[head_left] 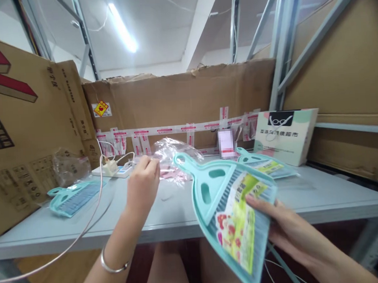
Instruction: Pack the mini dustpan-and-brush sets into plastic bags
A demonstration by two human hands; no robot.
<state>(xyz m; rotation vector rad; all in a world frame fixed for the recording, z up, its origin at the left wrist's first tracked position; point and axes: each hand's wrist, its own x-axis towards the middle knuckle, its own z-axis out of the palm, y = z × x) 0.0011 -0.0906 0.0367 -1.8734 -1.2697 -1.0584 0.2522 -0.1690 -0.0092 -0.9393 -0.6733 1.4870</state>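
A light-green dustpan and brush set (208,196) with a colourful printed label is tilted in front of me, its looped handle up and to the left. My right hand (277,221) grips its right edge, thumb on the label and fingers behind. To the left of the handle, my left hand (144,178) is raised with the fingers curled together; what they hold, if anything, is hidden. Crumpled clear plastic (176,150) lies behind that hand, over something pink.
Another dustpan set (75,197) lies at the table's left, and one (269,164) at the right, before a printed box (286,135). A phone (226,143) stands at the back. A power strip (112,169) has a white cable crossing the front edge. Cardboard boxes enclose the table.
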